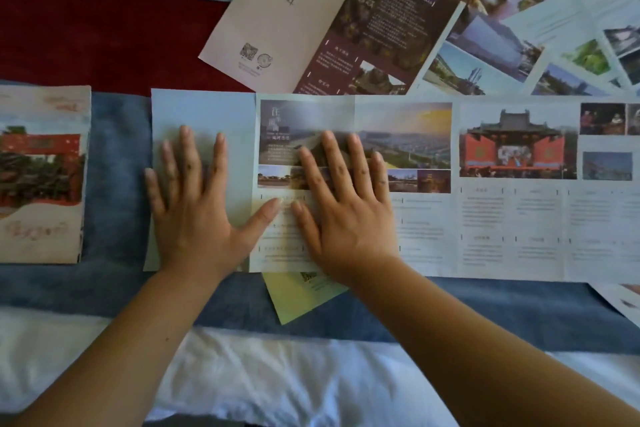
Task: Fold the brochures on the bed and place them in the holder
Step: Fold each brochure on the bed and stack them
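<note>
Across the blue bed runner, one long multi-panel brochure lies opened flat, long axis running left to right, its panels stretching out of view rightward. Left hand: flat, fingers straight and spread, pressing the brochure's plain blue end panel, gripping nothing; right hand: likewise flat on the neighbouring photo panel, the crease between the two thumbs, so the right hand sits nearer the panels not yet folded. Off the brochure's left end, apart, a folded brochure; above it, a maroon brochure; holder not in view.
</note>
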`<state>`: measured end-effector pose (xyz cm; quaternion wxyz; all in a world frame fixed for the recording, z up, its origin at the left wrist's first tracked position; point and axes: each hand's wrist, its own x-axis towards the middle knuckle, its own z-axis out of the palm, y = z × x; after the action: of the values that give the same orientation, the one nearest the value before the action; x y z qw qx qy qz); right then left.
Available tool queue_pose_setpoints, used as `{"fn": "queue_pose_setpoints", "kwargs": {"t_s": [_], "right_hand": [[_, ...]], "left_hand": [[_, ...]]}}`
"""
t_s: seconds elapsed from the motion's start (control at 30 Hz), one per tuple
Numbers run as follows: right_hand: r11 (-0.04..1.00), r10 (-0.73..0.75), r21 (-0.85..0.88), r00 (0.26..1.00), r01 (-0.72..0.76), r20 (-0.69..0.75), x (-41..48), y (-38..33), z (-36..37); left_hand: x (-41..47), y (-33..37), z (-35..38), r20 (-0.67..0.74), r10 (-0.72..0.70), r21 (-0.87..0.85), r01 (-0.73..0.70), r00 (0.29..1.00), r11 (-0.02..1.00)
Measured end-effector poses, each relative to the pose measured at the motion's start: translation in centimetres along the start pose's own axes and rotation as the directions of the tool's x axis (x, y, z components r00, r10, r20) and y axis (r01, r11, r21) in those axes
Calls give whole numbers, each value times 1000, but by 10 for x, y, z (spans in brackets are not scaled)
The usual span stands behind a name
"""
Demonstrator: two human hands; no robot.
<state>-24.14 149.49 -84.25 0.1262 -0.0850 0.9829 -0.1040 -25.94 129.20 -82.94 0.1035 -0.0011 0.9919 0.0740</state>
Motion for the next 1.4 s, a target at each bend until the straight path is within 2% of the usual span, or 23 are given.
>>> {"fn": "queue_pose_setpoints", "kwargs": {"t_s": [0.13, 0.3, 0.5, 0.63, 0.73, 0.87, 0.93, 1.13, 1.3, 1.4], "right_hand": [[1000, -13, -13, 1000, 13, -16, 1, 3, 7], [1000, -19, -3, 1000, 19, -17, 0, 2, 7], [999, -40, 22, 999, 40, -32, -3, 12, -1], [994, 85, -74, 996, -86, -12, -19, 60, -20], [972, 189, -133, 980, -195, -55, -38, 117, -36], [950, 283, -126, 958, -286, -42, -56, 168, -46], [951, 280, -128, 960, -282, -31, -57, 170, -41], [955, 281, -81, 957, -285, -67, -45, 142, -28], [944, 326, -24, 941, -329, -86, -44, 123, -24], [956, 291, 58, 955, -287, -60, -44, 130, -35]], "left_hand": [[2, 0, 8, 6, -8, -144, 9, 1000, 990], [-2, 26, 7, 5, 72, -307, -67, 997, 949], [-3, 42, 10, 24, 80, -253, -71, 996, 965], [-2, 40, 14, 27, 82, -246, -73, 996, 967], [-2, 39, 17, 14, 83, -235, -77, 996, 969], [-1, 44, 20, 4, 70, -209, -67, 998, 976], [-1, 52, 19, -4, 92, -214, -91, 996, 973], [-9, 105, 8, 23, 154, -426, -130, 988, 895], [-13, 148, 3, 56, 215, -441, -169, 975, 882], [-13, 166, 4, 75, 220, -380, -177, 973, 908]]}}
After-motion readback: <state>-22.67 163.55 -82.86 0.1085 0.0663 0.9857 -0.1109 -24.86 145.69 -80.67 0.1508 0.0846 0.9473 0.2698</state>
